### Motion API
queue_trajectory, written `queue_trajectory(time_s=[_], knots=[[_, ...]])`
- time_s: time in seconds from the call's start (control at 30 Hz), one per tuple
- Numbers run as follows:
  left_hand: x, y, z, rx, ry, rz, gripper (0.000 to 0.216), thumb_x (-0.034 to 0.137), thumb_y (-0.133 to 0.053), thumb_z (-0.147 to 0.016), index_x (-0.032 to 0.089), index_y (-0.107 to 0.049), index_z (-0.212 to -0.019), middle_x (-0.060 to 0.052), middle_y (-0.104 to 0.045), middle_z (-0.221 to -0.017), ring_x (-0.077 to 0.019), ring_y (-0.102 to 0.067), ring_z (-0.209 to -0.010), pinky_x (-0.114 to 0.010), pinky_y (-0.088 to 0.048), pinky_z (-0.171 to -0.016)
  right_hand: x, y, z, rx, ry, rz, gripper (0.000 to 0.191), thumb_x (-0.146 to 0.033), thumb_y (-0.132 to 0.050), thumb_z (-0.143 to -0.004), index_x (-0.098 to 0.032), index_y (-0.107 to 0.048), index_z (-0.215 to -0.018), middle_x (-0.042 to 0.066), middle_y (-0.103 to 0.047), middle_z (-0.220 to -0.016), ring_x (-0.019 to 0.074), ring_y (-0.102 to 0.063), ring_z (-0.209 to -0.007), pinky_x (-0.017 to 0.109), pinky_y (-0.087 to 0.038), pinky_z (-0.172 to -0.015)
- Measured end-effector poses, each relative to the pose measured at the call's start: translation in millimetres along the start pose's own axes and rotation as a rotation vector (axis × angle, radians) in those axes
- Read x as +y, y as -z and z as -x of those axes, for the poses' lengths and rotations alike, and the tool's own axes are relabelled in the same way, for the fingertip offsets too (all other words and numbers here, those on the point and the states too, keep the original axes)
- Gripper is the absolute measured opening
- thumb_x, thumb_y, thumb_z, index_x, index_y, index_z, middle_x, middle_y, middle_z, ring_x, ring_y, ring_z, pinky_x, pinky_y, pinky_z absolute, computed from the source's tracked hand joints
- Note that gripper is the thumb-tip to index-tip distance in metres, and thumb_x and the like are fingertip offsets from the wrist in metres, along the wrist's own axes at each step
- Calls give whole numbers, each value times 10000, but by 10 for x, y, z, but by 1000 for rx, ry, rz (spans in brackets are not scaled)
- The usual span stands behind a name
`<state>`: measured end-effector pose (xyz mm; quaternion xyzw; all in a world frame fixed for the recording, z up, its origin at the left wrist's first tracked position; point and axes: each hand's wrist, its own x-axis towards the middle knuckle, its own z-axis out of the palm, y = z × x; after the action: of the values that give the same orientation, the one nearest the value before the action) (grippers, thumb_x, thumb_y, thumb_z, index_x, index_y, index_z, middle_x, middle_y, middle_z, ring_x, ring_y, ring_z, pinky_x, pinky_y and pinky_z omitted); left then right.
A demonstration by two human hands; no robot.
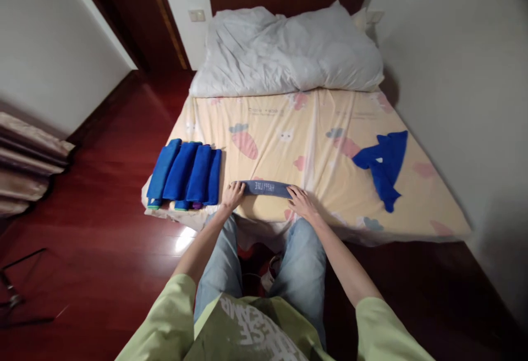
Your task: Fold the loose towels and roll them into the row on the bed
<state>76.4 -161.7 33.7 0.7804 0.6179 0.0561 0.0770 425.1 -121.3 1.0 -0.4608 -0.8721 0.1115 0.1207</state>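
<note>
A grey-blue towel (pixel 266 188), folded into a narrow strip with pale "HAPPY LIFE" lettering, lies across the near edge of the bed. My left hand (pixel 233 195) is closed on its left end, thumb and fingers bent over the cloth. At the other end, my right hand (pixel 302 201) has its fingers closed on the towel's right tip. Just left of my left hand, several blue folded towels (pixel 185 174) lie side by side in a row. Farther to the right of my right hand, a crumpled blue cloth (pixel 385 165) is spread unevenly.
The bed (pixel 280 157) has a yellow sheet printed with carrots. A white quilt (pixel 289 53) is heaped at its head. Walls stand to the left and right. A curtain (pixel 28 163) hangs at far left, and a black stand (pixel 14 297) rests on the dark red floor (pixel 103 229).
</note>
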Motion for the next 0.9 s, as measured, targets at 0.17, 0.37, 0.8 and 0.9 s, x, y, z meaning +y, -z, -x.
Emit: queue_trajectory(time_s=[0.17, 0.37, 0.8, 0.9], knots=[[-97, 88, -42, -21, -40, -78, 464, 84, -330, -928, 126, -625, -1284, -216, -623, -1225, -348, -549, -1217, -590, -407, -1070, -53, 15, -58, -21, -9, 111, 563, -87, -429, -885, -151, -564, -1428, 197, -599, -1396, 337, -566, -1288, 504, -449, -1066], [-181, 326, -60, -11, -173, -200, 441, 60, -353, -914, 134, -686, -1194, -193, -588, -1332, -326, -482, -1337, -548, -412, -1106, -73, 116, -71, -9, 14, 130, 542, -94, -436, -872, -207, -625, -1367, 176, -657, -1302, 320, -630, -1156, 491, -478, -1010], [-1672, 1503, -159, 129, -376, -537, 308, 123, -392, -993, 80, -678, -1098, -164, -633, -1126, -260, -551, -1071, -417, -438, -844, -2144, 260, -263, 521, 684, -135, 242, -207, -616, -946, -129, -673, -1168, 92, -702, -907, 221, -600, -840, 406, -467, -801], [-2054, 1714, -263, 164, -371, -498, 322, 115, -371, -1001, 101, -661, -1142, -149, -626, -1083, -243, -549, -1016, -413, -417, -835, -2818, 33, -636, 509, 738, -176, 183, -219, -562, -974, -149, -685, -1091, 75, -666, -872, 206, -551, -811, 391, -434, -761]])
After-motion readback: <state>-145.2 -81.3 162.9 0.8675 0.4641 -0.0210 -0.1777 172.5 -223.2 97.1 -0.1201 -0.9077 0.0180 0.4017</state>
